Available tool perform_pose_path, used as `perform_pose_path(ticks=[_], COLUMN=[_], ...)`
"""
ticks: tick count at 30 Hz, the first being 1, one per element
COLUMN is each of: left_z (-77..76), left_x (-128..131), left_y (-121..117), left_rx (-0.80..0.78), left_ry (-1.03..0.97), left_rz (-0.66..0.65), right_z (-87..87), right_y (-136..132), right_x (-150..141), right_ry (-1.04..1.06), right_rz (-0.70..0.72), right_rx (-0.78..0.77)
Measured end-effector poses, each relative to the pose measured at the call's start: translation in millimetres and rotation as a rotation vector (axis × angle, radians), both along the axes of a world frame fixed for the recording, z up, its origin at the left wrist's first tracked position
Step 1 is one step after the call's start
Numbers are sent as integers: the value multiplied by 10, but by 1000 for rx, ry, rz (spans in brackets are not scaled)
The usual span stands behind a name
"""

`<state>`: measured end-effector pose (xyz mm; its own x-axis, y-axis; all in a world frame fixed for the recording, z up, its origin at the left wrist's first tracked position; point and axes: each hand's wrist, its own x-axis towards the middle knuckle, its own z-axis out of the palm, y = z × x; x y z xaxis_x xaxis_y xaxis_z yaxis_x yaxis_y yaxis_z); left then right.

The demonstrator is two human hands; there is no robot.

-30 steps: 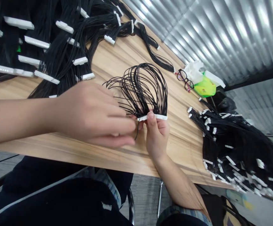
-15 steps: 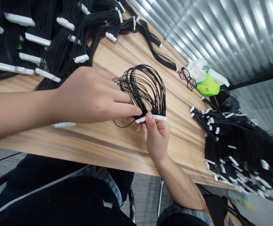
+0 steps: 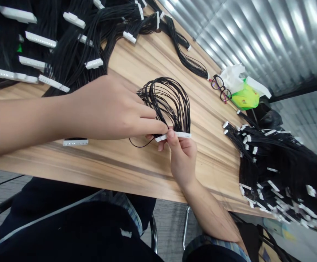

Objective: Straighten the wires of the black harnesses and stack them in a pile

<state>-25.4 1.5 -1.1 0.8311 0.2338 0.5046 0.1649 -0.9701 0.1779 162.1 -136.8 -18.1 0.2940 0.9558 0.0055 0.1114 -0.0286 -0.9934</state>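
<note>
My right hand (image 3: 183, 153) pinches a long white connector (image 3: 185, 135), its thumb on the near face and its fingers behind. Many thin black wires (image 3: 184, 98) rise from the connector and loop over toward my left hand (image 3: 112, 111). That hand is closed over the wires, with its index fingertip close to my right thumb, at the wire side of the connector. Its thumb and the wire ends beneath the palm are hidden. A single wire (image 3: 140, 146) curves out below the left fingers.
Black wire bundles with white connectors (image 3: 40, 39) cover the table's (image 3: 136, 174) far left. Another heap (image 3: 281, 171) lies at the right. Glasses (image 3: 221, 88) and a green packet (image 3: 246, 95) stand near the corrugated metal wall (image 3: 257, 40). Another connector (image 3: 75, 142) lies below my left wrist.
My left index fingertip has shifted slightly right along the connector, closer to my right thumb. My right hand keeps its hold on the connector. The view has moved a little.
</note>
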Motion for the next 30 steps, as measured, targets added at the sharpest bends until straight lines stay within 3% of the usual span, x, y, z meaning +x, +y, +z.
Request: perform_pose_path(ticks=[3, 11, 16, 18, 20, 23, 25, 27, 30], left_z=[6, -43, 89, 156, 178, 108, 38, 1, 33], left_x=[5, 121, 88, 21, -42, -78, -61, -33, -1], left_y=[-21, -78, -155, -196, -227, -257, -280, -303, -302], left_rx=[243, 352, 388, 363, 330, 300, 285, 220, 29], left_ry=[-6, 33, 64, -25, -135, -218, -198, -177, -171], left_rz=[-149, -41, -19, -92, -248, -486, -561, -476, -144], right_z=[29, 28, 11, 1, -12, -34, -45, -51, -48], right_y=[-8, -5, -11, 2, 21, 39, 39, 33, 25], right_x=[-21, -58, -20, 2, 17, 24, 25, 29, 35], right_ry=[-54, -38, -28, 16, 69, 81, 58, 55, 77], right_rz=[37, 40, -25, -59, -93, -107, -99, -92, -81], right_rx=[11, -18, -29, -11, 12, 26, 34, 36, 26])
